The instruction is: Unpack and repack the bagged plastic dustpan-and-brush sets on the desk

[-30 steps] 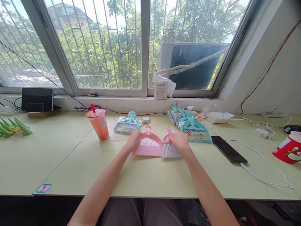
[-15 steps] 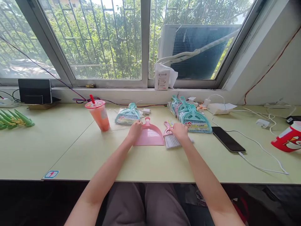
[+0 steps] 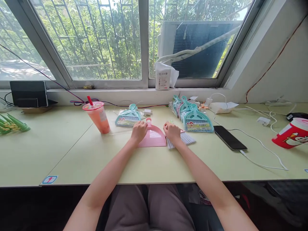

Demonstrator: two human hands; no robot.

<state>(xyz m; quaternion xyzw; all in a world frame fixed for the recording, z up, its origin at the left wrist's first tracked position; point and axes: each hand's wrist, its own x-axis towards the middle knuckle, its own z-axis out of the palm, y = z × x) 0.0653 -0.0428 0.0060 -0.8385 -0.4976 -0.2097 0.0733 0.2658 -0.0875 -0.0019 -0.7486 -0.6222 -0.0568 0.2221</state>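
Observation:
A pink dustpan [image 3: 154, 138] lies flat on the table with its small looped handle pointing away from me. My left hand [image 3: 139, 132] is closed on its upper left edge; the fingertips are partly hidden. To the right of the pan, my right hand [image 3: 171, 131] is closed around a small pink brush [image 3: 188, 138] with pale bristles, its handle mostly covered by the fingers. Behind my left hand rests a wrapped turquoise dustpan set [image 3: 128, 116]. Several more wrapped turquoise sets [image 3: 197, 120] are stacked behind and right of my right hand.
A pink drink cup [image 3: 98, 118] with a red straw leans at the left. On the right are a black phone [image 3: 229, 138] on a white cable and a red cup [image 3: 291, 134]. A tablet [image 3: 29, 93] stands back left, near green stalks [image 3: 14, 123]. Tissues [image 3: 163, 77] sit on the sill.
My right hand has moved left toward the dustpan, and the brush has turned so its bristles spread out to the right. My left hand stays at the dustpan. The view has shifted slightly.

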